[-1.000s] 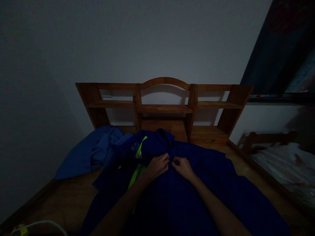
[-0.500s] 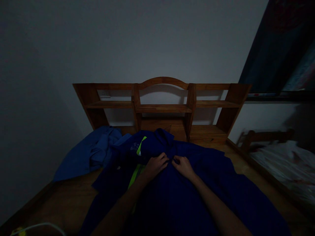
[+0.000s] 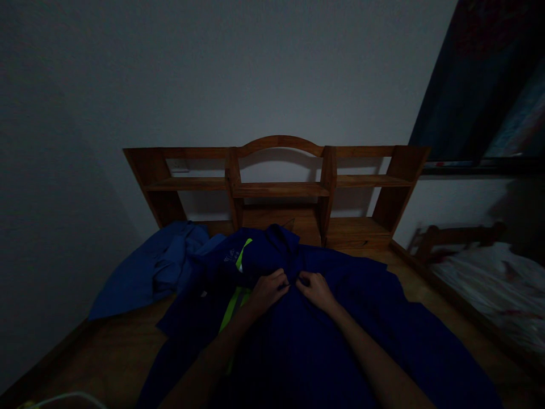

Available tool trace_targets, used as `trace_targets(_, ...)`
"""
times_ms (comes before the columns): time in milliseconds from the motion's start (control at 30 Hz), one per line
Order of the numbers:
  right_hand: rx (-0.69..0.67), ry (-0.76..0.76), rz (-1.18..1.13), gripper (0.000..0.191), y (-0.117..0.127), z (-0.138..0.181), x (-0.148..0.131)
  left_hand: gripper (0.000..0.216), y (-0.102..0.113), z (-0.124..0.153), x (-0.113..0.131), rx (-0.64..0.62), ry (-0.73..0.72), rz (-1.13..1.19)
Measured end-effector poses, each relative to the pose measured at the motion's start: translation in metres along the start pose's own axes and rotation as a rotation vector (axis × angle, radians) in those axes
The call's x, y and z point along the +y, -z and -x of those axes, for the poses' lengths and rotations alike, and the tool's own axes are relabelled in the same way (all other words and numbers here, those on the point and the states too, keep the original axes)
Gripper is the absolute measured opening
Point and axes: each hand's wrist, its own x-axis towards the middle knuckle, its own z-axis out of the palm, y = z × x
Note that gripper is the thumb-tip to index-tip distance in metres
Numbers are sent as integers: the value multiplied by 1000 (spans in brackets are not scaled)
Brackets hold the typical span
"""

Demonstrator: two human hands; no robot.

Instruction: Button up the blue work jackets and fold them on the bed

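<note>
A dark navy shirt (image 3: pixel 323 346) with a bright green stripe lies spread over the wooden desk top (image 3: pixel 119 352) in dim light. My left hand (image 3: pixel 269 289) and my right hand (image 3: pixel 314 288) sit side by side at the shirt's front placket just below the collar. Both have fingers curled in a pinch on the cloth, thumbs almost touching. What lies between the fingertips is too dark to make out beyond the fabric.
A lighter blue garment (image 3: pixel 157 267) lies crumpled at the desk's back left. A wooden shelf unit (image 3: pixel 276 184) with an arched top stands against the white wall. A white cable (image 3: pixel 63 397) shows at the lower left. A wooden chair back and pale bedding (image 3: pixel 489 278) are to the right.
Both hands stay pinched on the shirt front, with only small finger shifts. The view has drifted slightly to the right and down.
</note>
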Motion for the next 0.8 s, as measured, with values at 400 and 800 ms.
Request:
trace_targets(400,-10,-8,-13,19,1,-1,-1,16,-1,-1,3,9,14,-86)
trace_targets(800,-18,-33,-16,21,4,-1,-4,24,11,2,7,-104,-66,-264)
